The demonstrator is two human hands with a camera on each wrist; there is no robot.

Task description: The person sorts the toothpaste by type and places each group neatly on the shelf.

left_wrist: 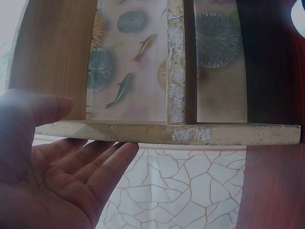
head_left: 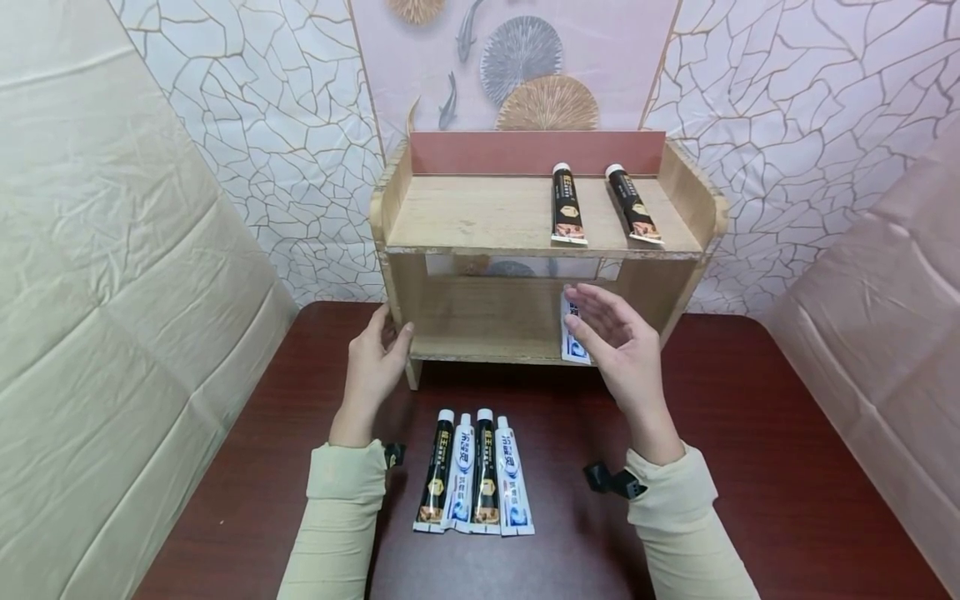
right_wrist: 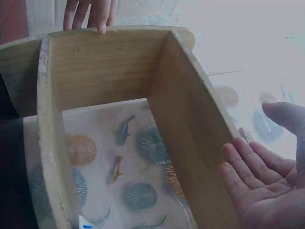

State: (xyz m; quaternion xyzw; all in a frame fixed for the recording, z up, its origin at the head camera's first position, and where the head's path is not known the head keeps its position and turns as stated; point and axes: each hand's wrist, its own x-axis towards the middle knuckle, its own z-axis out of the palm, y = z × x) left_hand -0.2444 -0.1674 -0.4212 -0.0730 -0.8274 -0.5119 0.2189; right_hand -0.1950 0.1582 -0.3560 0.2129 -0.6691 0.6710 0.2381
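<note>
My left hand [head_left: 377, 358] holds the left side panel of a small wooden shelf [head_left: 487, 310], thumb on the inner face and fingers behind the panel in the left wrist view. Near the right end of the lower board lies a white toothpaste tube [head_left: 576, 348], crimped end toward me. My right hand [head_left: 628, 354] is in front of it, fingers extended and thumb apart, overlapping the tube's upper part in the head view. Nothing sits in that palm. Two black toothpaste tubes, one [head_left: 567, 207] left of the other [head_left: 633, 207], lie on the top board, caps toward the back.
On the dark red table [head_left: 247, 500], between my forearms, a row alternates black tube [head_left: 437, 475], white tube [head_left: 461, 479], black tube [head_left: 486, 479] and white tube [head_left: 513, 483], caps toward the shelf. Patterned cloth [head_left: 255, 167] hangs behind; pale fabric walls [head_left: 97, 292] flank the table.
</note>
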